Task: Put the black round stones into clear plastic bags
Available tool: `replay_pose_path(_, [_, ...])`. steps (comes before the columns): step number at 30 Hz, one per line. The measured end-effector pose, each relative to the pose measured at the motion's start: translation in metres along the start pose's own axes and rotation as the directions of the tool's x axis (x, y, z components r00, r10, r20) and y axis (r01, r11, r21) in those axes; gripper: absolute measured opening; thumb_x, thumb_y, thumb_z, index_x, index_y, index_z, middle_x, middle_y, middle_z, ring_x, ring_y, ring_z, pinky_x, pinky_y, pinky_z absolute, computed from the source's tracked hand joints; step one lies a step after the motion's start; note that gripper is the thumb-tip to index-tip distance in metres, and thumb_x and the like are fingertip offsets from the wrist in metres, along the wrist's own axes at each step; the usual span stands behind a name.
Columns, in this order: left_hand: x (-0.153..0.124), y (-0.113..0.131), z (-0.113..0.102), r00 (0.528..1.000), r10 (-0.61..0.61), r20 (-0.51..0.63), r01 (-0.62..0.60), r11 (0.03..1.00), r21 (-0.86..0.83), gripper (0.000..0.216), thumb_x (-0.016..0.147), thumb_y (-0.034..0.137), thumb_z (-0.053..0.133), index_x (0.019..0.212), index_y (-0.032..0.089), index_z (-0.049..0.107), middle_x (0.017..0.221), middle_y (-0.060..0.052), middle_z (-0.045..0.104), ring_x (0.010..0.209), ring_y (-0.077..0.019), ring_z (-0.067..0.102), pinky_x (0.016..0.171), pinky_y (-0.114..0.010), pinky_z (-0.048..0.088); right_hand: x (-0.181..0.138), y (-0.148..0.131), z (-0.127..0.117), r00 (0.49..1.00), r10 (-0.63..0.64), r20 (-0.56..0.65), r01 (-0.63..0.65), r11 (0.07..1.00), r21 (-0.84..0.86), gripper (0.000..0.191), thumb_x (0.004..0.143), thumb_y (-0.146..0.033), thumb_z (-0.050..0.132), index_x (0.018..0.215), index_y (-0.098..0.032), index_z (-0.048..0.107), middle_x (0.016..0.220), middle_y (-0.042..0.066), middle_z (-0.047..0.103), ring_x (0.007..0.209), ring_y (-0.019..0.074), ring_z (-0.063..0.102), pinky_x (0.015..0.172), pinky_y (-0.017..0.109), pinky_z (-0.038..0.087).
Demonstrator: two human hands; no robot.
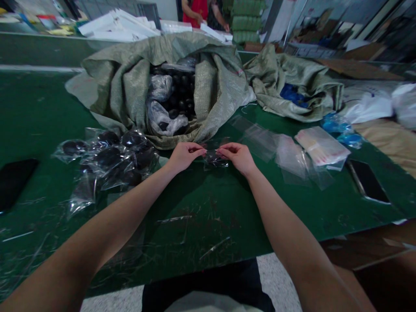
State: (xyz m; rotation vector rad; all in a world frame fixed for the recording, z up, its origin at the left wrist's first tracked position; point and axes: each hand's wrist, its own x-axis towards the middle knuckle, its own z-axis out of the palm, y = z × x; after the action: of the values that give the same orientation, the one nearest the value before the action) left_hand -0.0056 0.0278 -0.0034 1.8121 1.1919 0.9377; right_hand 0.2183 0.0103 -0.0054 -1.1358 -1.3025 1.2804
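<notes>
My left hand [184, 155] and my right hand [238, 157] pinch the two sides of a small clear plastic bag [216, 159] with something dark inside, over the middle of the green table. To the left of my hands lies a pile of black rounded items in clear bags [112, 158]. Just beyond my hands, an open woven sack [217, 93] holds many loose black rounded items [182, 93] and some crumpled clear plastic. Flat clear bags [260, 141] lie to the right, with a thicker stack of them [321, 146] farther right.
A black phone-like slab [16, 180] lies at the left, and a phone [368, 181] at the right edge. A second woven sack [295, 82] holds blue items [294, 95]. Blue bagged items [344, 130] sit near it. Beyond the table stands a person in red [199, 11].
</notes>
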Motion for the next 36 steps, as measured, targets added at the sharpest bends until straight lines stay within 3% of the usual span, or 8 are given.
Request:
replay_pose_path(8, [0.001, -0.004, -0.004, 0.998, 0.066, 0.011, -0.066, 0.998, -0.002, 0.028, 0.075, 0.039, 0.072, 0.087, 0.014, 0.073, 0.084, -0.005, 0.073, 0.074, -0.0152, 0.064, 0.07, -0.027, 0.05, -0.003, -0.002, -0.007, 0.992, -0.094, 0.081, 0.101, 0.99, -0.096, 0.019, 0.068, -0.028, 0.079, 0.083, -0.019, 0.071, 0.092, 0.004, 0.075, 0.085, 0.018, 0.07, 0.086, 0.038, 0.055])
replay_pose_path(12, [-0.001, -0.006, -0.004, 0.979, 0.206, -0.005, -0.205, 0.978, 0.039, 0.031, 0.078, 0.035, 0.071, 0.102, 0.016, 0.07, 0.094, -0.006, 0.072, 0.077, -0.0139, 0.064, 0.063, -0.023, 0.049, -0.001, 0.004, -0.008, 0.991, -0.124, 0.052, 0.129, 0.985, -0.113, 0.013, 0.071, -0.026, 0.076, 0.08, -0.019, 0.069, 0.088, 0.004, 0.074, 0.081, 0.0172, 0.069, 0.081, 0.036, 0.055])
replay_pose_path(15, [-0.003, -0.005, -0.003, 0.953, 0.303, 0.001, -0.301, 0.946, 0.12, 0.02, 0.082, 0.032, 0.068, 0.094, 0.016, 0.071, 0.093, -0.005, 0.071, 0.071, -0.011, 0.06, 0.057, -0.02, 0.045, -0.001, 0.004, -0.006, 0.983, -0.175, 0.059, 0.182, 0.973, -0.14, 0.013, 0.074, -0.026, 0.073, 0.085, -0.02, 0.069, 0.092, 0.004, 0.073, 0.085, 0.0174, 0.068, 0.083, 0.036, 0.054])
replay_pose_path(18, [-0.004, -0.002, -0.003, 0.942, 0.334, 0.005, -0.332, 0.933, 0.141, 0.017, 0.083, 0.03, 0.066, 0.09, 0.016, 0.071, 0.089, -0.005, 0.07, 0.066, -0.0095, 0.057, 0.053, -0.02, 0.041, -0.003, 0.0, -0.006, 0.946, -0.323, 0.02, 0.314, 0.903, -0.293, 0.01, 0.076, -0.025, 0.071, 0.085, -0.021, 0.071, 0.096, 0.004, 0.07, 0.092, 0.0176, 0.064, 0.083, 0.035, 0.052])
replay_pose_path(21, [-0.005, -0.002, -0.003, 0.945, 0.327, 0.012, -0.326, 0.936, 0.134, 0.014, 0.083, 0.028, 0.065, 0.088, 0.016, 0.071, 0.088, -0.005, 0.069, 0.066, -0.0096, 0.057, 0.053, -0.02, 0.042, -0.006, -0.005, -0.007, 0.913, -0.408, 0.002, 0.367, 0.822, -0.436, 0.007, 0.077, -0.024, 0.07, 0.082, -0.021, 0.074, 0.087, 0.003, 0.067, 0.079, 0.0155, 0.061, 0.072, 0.032, 0.051])
replay_pose_path(27, [-0.004, -0.007, 0.0, 0.953, 0.303, -0.012, -0.298, 0.943, 0.151, 0.011, 0.082, 0.025, 0.065, 0.088, 0.016, 0.069, 0.089, -0.004, 0.069, 0.071, -0.0105, 0.06, 0.059, -0.02, 0.046, -0.016, -0.01, -0.006, 0.957, -0.288, -0.041, 0.24, 0.862, -0.446, 0.016, 0.079, -0.028, 0.068, 0.092, -0.021, 0.075, 0.073, 0.001, 0.07, 0.06, 0.0123, 0.059, 0.058, 0.027, 0.048])
replay_pose_path(31, [-0.004, -0.007, 0.001, 0.958, 0.288, -0.018, -0.281, 0.945, 0.17, 0.011, 0.082, 0.025, 0.064, 0.086, 0.016, 0.068, 0.088, -0.003, 0.07, 0.071, -0.011, 0.06, 0.061, -0.021, 0.047, -0.022, -0.012, 0.0, 0.986, -0.156, -0.049, 0.132, 0.936, -0.328, 0.023, 0.08, -0.031, 0.065, 0.1, -0.019, 0.071, 0.063, -0.001, 0.066, 0.04, 0.0087, 0.053, 0.039, 0.023, 0.041])
replay_pose_path(36, [-0.005, -0.005, 0.0, 0.95, 0.313, -0.018, -0.303, 0.932, 0.198, 0.009, 0.082, 0.023, 0.063, 0.085, 0.016, 0.067, 0.087, -0.003, 0.068, 0.073, -0.0115, 0.06, 0.061, -0.021, 0.046, -0.019, -0.01, 0.005, 0.999, 0.001, -0.032, -0.002, 0.999, -0.053, 0.025, 0.081, -0.032, 0.064, 0.101, -0.018, 0.065, 0.076, 0.002, 0.07, 0.053, 0.0128, 0.067, 0.05, 0.025, 0.056])
